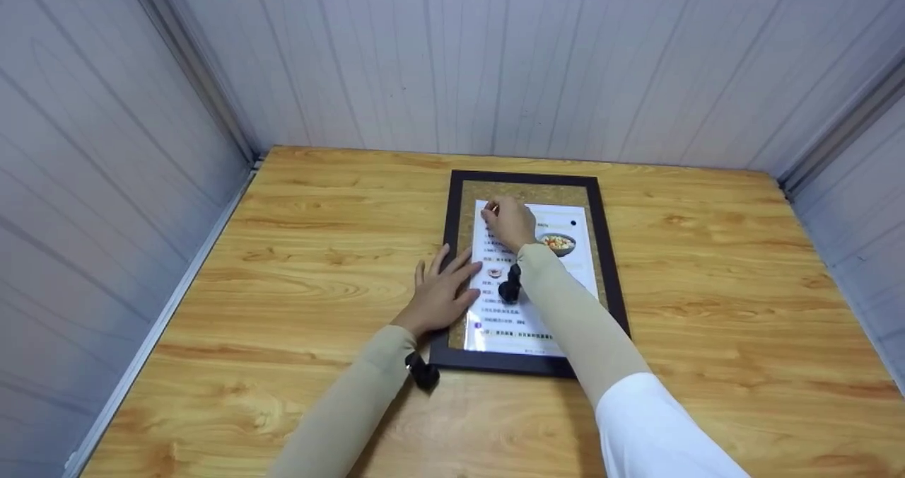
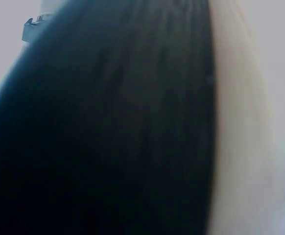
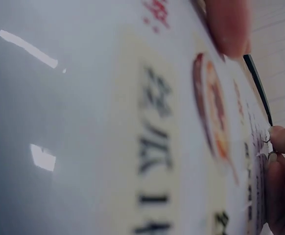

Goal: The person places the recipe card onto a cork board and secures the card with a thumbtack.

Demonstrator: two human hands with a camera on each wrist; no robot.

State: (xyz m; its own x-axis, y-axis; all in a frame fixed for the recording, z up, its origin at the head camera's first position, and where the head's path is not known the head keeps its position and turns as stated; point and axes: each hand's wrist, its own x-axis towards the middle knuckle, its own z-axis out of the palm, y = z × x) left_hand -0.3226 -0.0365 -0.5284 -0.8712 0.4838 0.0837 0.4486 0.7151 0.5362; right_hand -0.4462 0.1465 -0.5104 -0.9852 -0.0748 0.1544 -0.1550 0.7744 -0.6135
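A glossy printed sheet [image 1: 503, 326] with food pictures lies on a cork board [image 1: 541, 192] in a black frame [image 1: 524, 177]. My left hand [image 1: 442, 294] rests with spread fingers across the frame's left side and the sheet's left edge. Near the sheet's upper left corner, my right hand [image 1: 510, 222] pinches something small between thumb and forefinger. In the right wrist view the fingertips [image 3: 278, 134] meet at a small dark thing, seemingly a pin, mostly hidden by them. A round black pin [image 1: 573, 223] sits at the sheet's upper right corner. Dark blur fills most of the left wrist view.
The board lies on a wood-grain table [image 1: 318, 252]. Pale panelled walls [image 1: 466, 61] stand behind it and on both sides. Black wrist cameras [image 1: 423, 373] are strapped to both forearms; the right one hangs over the sheet.
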